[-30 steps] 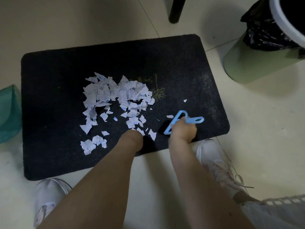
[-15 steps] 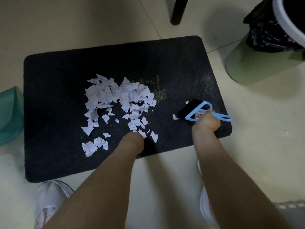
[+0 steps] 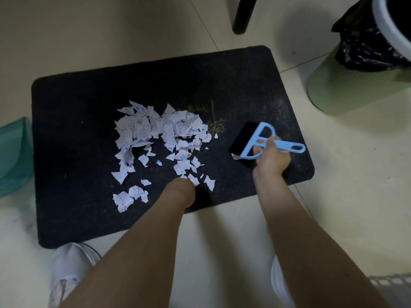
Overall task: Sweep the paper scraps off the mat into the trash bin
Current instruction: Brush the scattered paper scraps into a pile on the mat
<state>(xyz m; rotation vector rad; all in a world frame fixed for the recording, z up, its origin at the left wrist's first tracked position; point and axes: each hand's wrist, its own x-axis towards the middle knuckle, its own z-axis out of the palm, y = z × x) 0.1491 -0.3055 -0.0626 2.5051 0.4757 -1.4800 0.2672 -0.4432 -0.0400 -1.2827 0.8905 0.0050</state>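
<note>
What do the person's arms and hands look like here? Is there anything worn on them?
Both forearms are bare up to the picture's lower edge: no sleeves show. The right hand shows no glove, ring, watch or bracelet, and its wrist is bare too. The left hand is seen only from behind the wrist, so its fingers are hidden; no watch or band shows there.

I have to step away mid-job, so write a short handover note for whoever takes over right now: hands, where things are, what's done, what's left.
Right hand grips the blue brush by its handle, its head low over the right part of the black mat, beside one stray scrap.
Left hand rests on the mat's near edge by the scraps; its fingers are hidden.
The paper scraps lie in a loose pile mid-mat. The trash bin stands off the mat's far right corner; a teal dustpan lies off the left edge.
Done: scraps roughly gathered.
Left: get every scrap off the mat and into the bin.
</note>
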